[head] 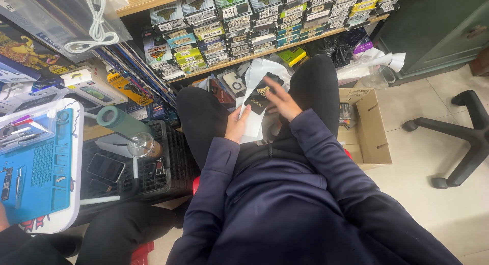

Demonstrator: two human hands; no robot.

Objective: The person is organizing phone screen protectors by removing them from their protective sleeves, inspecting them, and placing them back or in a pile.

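Note:
My left hand point(237, 124) holds a flat white packet point(253, 123) from below, over my lap. On top of the packet lies a small black card or case with a gold mark point(263, 93). My right hand point(281, 102) rests on the right edge of that black piece, fingers spread apart. Both arms wear dark blue sleeves, and my knees in black trousers frame the hands.
Low wooden shelf point(285, 47) with stacked small boxes ahead. Open cardboard box point(370, 127) on the floor right. Black chair base point(461, 137) far right. Black crate point(163, 163) with a green bottle point(122, 123) left, beside a blue work mat point(43, 178). Another person's dark knee point(122, 234) lower left.

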